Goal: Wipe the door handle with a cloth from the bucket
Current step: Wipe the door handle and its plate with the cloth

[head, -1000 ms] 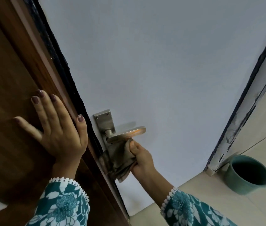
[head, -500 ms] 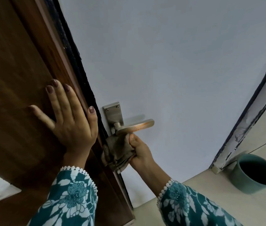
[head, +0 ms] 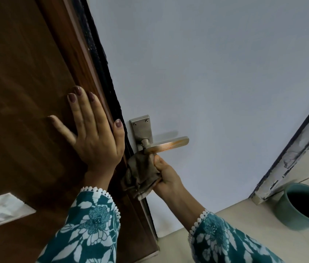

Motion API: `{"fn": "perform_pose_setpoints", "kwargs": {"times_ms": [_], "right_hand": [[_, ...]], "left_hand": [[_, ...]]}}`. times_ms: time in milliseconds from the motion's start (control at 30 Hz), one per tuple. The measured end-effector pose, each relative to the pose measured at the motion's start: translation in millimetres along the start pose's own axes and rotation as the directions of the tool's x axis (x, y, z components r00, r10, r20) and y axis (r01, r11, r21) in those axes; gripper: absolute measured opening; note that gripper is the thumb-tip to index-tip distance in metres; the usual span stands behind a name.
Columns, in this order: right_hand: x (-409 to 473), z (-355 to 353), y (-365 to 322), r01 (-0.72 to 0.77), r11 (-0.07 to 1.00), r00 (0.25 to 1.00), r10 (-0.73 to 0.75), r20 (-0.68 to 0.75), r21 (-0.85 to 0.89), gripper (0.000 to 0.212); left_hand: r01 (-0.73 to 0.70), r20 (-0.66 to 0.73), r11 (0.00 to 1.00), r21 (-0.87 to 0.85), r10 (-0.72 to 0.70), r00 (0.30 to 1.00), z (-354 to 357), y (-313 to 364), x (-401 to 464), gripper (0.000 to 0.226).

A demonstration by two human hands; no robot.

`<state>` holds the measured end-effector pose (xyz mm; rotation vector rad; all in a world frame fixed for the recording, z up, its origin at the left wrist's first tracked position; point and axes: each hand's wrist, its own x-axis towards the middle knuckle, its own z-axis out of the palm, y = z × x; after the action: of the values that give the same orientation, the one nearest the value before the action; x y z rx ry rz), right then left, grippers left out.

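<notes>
A metal lever door handle [head: 168,144] on its back plate sticks out from the pale grey door [head: 206,73]. Its bar shows an orange-brown stain. My right hand [head: 166,174] grips a crumpled grey-brown cloth [head: 142,173] and presses it up against the underside of the handle near the stem. My left hand [head: 93,135] lies flat with fingers spread on the brown wooden panel [head: 26,92] left of the handle. A teal bucket [head: 305,205] stands on the floor at the lower right.
A dark seal strip [head: 100,59] runs between the brown panel and the grey door. A worn white door frame [head: 292,158] slants down to the bucket. Beige floor tiles [head: 244,234] lie below. A white object [head: 0,209] shows at the lower left.
The view has shifted, so hands, handle and bucket sit further right in frame. My right hand keeps the cloth under the handle; the left hand stays flat on the panel.
</notes>
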<state>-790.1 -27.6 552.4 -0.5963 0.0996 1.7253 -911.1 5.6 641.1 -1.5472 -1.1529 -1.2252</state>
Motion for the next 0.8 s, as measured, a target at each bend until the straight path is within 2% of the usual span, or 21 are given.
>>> {"fn": "perform_pose_setpoints", "kwargs": {"times_ms": [233,333,400,500,633,800], "right_hand": [[-8.0,-8.7,-13.6,-0.06,0.99,0.998,0.057,0.026,0.125,0.028],[-1.9,1.6,3.9,-0.147,0.977,0.986,0.133,0.1,0.155,0.013],[3.3,6.5,10.6,-0.183,0.967,0.98,0.164,0.114,0.178,0.028],[3.0,10.3,13.8,-0.178,0.968,0.982,0.165,0.089,0.178,0.016],[8.1,5.5,14.5,-0.183,0.956,0.983,0.175,0.055,0.231,0.032],[8.7,5.7,15.0,-0.192,0.94,0.981,0.183,0.06,0.282,0.027]], "left_hand": [[0.012,0.01,1.0,0.004,-0.012,1.0,0.6,-0.6,0.0,0.058],[0.011,0.004,1.0,0.014,-0.011,1.0,0.1,-0.7,0.9,0.058],[0.017,0.004,1.0,0.017,-0.017,1.0,-0.1,-0.8,0.8,0.058],[0.016,0.004,1.0,0.007,-0.016,1.0,-0.3,-0.2,0.0,0.057],[0.009,0.006,1.0,0.008,-0.009,1.0,0.1,-1.0,0.3,0.057],[0.009,0.005,1.0,0.005,-0.009,1.0,0.3,-0.2,0.4,0.056]]}}
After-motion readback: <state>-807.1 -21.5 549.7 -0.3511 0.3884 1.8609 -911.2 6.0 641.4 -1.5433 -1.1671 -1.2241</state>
